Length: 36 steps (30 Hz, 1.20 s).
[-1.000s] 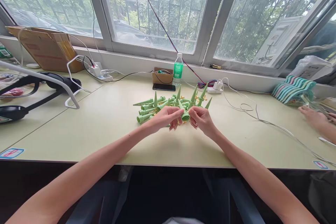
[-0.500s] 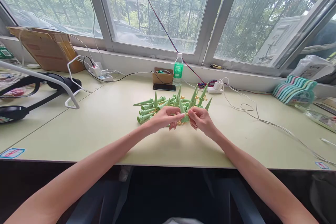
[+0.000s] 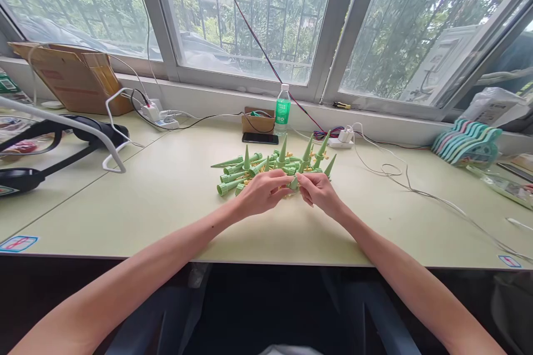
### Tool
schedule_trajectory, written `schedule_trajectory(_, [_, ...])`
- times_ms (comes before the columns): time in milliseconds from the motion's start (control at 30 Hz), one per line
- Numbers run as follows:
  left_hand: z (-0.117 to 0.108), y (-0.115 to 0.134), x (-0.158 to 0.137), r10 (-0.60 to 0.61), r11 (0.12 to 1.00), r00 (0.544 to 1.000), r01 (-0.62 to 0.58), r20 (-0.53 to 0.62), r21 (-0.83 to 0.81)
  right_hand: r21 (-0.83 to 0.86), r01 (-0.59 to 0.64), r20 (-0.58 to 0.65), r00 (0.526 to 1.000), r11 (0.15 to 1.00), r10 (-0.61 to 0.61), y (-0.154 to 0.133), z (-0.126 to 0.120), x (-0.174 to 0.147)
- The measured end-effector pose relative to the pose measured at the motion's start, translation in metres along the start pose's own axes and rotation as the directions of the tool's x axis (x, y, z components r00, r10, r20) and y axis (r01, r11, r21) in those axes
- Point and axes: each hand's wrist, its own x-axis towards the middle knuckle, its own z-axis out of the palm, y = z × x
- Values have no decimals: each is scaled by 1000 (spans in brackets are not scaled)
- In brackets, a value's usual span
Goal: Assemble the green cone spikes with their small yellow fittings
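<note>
Both hands meet in front of a pile of green plastic plant watering spikes [image 3: 233, 176] with small yellow valve parts. My left hand [image 3: 264, 193] is closed around a green watering spike [image 3: 293, 183], most of which my fingers hide. From the other side, my right hand [image 3: 320, 193] pinches the same piece at its end, thumb and forefinger together. Whether a yellow part sits between those fingertips is too small to tell. Just behind the hands, several spikes stand with points up, such as one upright spike [image 3: 283, 151]; others lie on their sides.
Behind the pile are a black phone [image 3: 260, 138], a small cardboard box [image 3: 258, 122] and a water bottle [image 3: 282, 106]. White cables [image 3: 410, 188] trail over the table's right side. A black headset [image 3: 62, 144] lies left; teal hangers [image 3: 468, 141] stand far right.
The spike between my hands has tipped from point-up to a lower, mostly hidden position. My left hand's fingers have curled in around it; my right hand has barely moved.
</note>
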Motion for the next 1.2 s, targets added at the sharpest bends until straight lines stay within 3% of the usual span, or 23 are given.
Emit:
schedule_trajectory(200, [1,2,2,-47,998,998,49,-47,26,35,10,-68,998,999,-8,3,2,1])
schedule_trajectory(467, [1,11,6,-279,959,951,268,-136,-93,88,62,-148,988,994,-48,6,2,2])
schedule_trajectory(567, [-1,14,9,-353,918,933,329,-76,-222,76,81,-160,985,994,-68,5,1,2])
schedule_trajectory(700, [-4,16,10,-393,813,908,417,146,-407,22,94,-120,989,995,-91,5,0,1])
schedule_trajectory(767, [-5,16,10,-394,783,897,442,201,-438,13,93,-90,992,996,-92,7,0,1])
schedule_trajectory(1033, [-9,16,10,-406,751,877,480,256,-454,44,101,-53,994,994,-99,10,-3,1])
schedule_trajectory(1200, [-8,14,8,-356,845,906,416,228,-335,29,101,-20,995,994,-101,9,-3,1])
